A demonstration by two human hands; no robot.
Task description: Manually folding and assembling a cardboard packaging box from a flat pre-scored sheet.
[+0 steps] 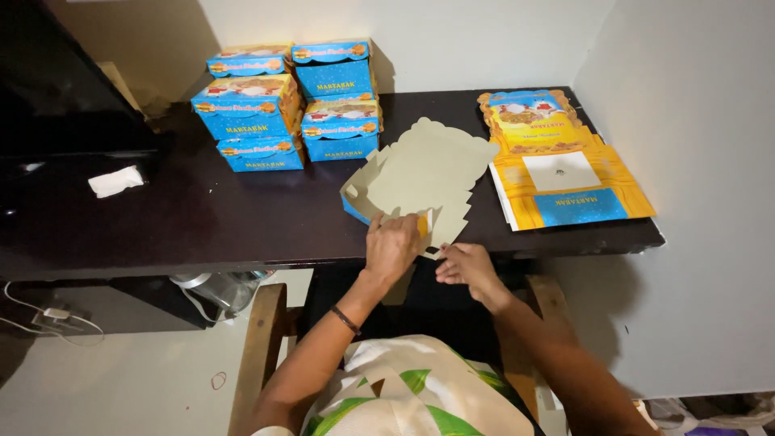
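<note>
While the carton blank [428, 173] lies plain side up at the dark table's [202, 218] front edge, half folded, my left hand [391, 246] presses its near flap and my right hand [464, 266] pinches the corner tab. I count 6 finished boxes [286, 105] stacked behind; flat blanks [565, 161] wait on the right.

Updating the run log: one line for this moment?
left hand: pressing flat box blank | right hand: gripping blank's near edge | folded blue boxes: stacked behind | printed blanks: right
</note>
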